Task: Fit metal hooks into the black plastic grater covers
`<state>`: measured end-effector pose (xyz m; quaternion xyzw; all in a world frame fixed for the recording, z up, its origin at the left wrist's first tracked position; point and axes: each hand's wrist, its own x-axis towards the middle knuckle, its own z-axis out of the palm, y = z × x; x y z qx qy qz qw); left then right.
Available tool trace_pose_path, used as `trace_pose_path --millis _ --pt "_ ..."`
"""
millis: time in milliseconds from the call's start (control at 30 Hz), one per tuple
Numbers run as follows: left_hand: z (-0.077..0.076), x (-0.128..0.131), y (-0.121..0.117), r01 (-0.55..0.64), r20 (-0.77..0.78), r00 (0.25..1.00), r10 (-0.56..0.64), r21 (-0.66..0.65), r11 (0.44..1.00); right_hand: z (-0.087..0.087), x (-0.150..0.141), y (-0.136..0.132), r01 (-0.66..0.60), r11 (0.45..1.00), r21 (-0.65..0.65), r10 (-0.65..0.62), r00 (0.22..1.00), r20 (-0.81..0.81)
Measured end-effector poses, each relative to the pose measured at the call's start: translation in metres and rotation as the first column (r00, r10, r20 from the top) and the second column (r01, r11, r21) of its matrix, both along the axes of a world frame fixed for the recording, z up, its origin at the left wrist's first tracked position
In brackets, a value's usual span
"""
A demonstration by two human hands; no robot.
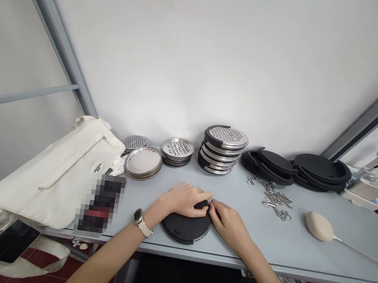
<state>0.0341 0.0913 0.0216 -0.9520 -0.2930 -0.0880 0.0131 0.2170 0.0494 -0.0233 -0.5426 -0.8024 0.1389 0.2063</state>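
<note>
A black round disc (185,229) with a thin metal edge lies on the table in front of me. My left hand (184,199), with a watch on its wrist, lies across its upper part and grips it, thumb and forefinger reaching around a raised black part on the far right rim. At that same rim my right hand (225,217) pinches with thumb and forefinger. A small silver metal clip (208,201) shows between the fingertips of both hands; its far end is hidden. Right of the hands lies a heap of metal clips (275,198).
Along the wall stand round metal plates (144,161), grater discs (177,149), a tall stack of black-rimmed graters (226,137) and black round covers (271,160), (322,169). A white bag (58,170) lies left; a cream mouse-shaped device (318,226) with a cord lies right.
</note>
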Motion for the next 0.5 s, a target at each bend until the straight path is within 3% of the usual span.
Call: trace_pose_path --millis 500 --pt "-0.0002 0.0005 0.0008 -0.002 -0.006 1.000 0.002 -0.006 1.000 0.0001 -0.0003 0.0006 -0.001 1.000 0.001 0.001 1.000 -0.002"
